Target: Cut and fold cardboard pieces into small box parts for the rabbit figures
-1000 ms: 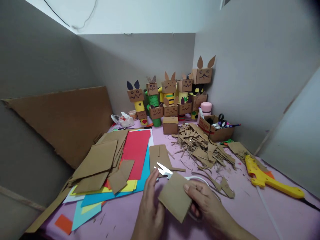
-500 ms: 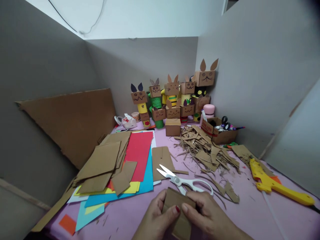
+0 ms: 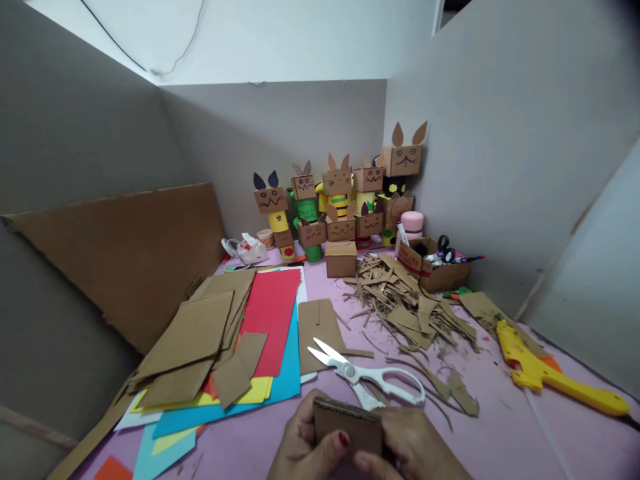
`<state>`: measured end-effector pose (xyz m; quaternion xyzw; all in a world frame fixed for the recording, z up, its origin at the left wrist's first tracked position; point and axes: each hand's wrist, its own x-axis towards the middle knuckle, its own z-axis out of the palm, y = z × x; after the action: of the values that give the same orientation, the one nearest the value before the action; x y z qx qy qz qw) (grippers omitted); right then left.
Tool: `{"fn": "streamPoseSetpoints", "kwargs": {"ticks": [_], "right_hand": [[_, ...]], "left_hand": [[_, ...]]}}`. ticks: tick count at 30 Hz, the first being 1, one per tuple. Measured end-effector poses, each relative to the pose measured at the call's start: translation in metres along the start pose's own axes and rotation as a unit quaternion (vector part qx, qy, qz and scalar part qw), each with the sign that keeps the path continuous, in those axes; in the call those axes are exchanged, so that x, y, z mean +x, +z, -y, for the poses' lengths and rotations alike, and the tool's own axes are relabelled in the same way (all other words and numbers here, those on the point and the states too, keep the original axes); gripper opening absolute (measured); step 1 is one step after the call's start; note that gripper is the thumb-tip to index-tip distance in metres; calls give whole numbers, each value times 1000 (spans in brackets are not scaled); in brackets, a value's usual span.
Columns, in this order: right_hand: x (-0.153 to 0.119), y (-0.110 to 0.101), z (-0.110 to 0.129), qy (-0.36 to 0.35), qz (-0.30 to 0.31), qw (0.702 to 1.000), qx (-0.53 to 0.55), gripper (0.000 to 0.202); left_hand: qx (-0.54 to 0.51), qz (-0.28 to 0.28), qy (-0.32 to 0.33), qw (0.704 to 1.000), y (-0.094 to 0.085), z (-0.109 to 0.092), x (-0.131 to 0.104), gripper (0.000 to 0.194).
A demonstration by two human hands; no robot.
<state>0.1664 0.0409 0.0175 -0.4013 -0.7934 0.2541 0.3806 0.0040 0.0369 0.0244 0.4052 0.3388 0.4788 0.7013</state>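
A small brown cardboard piece [image 3: 347,427], its corrugated edge facing up, is held between my two hands at the bottom centre. My left hand [image 3: 310,443] grips its left side, the thumb with a red nail lying on the near face. On the right side, my right hand [image 3: 413,440] holds it, with the thumb low on the near face. White scissors [image 3: 353,373] lie just beyond my hands, blades part open and pointing to the upper left. Behind them a flat cardboard piece [image 3: 320,327] rests on the purple table [image 3: 240,440].
Cardboard sheets [image 3: 193,330] and coloured paper [image 3: 273,300] are stacked at left. Cardboard scraps [image 3: 400,293] pile right of centre. A yellow glue gun [image 3: 550,377] lies far right. Box-headed figures [image 3: 340,180], a small box [image 3: 341,260] and a pen box [image 3: 440,270] stand behind.
The cardboard piece in my hands has tilted, so its corrugated top edge now shows. Both hands sit slightly lower, and the whole view has shifted a little.
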Motion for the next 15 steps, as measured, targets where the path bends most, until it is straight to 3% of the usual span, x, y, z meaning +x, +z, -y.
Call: {"fn": "streamPoseSetpoints", "kwargs": {"ticks": [3,6,11,15], "right_hand": [[1,-4,-1,-62,24,992,-104,73],[3,-9,3,-79,44,986,-138,72],[3,-8,10,-66,23,986,-150,60],[0,-7,10,-47,16,991,-127,62]], "left_hand": [[6,28,-2,1000,-6,2,2,30],[31,47,-7,998,-7,0,2,33],[45,49,-15,998,-4,-2,4,32],[-33,40,-22,998,-2,2,6,26]]}}
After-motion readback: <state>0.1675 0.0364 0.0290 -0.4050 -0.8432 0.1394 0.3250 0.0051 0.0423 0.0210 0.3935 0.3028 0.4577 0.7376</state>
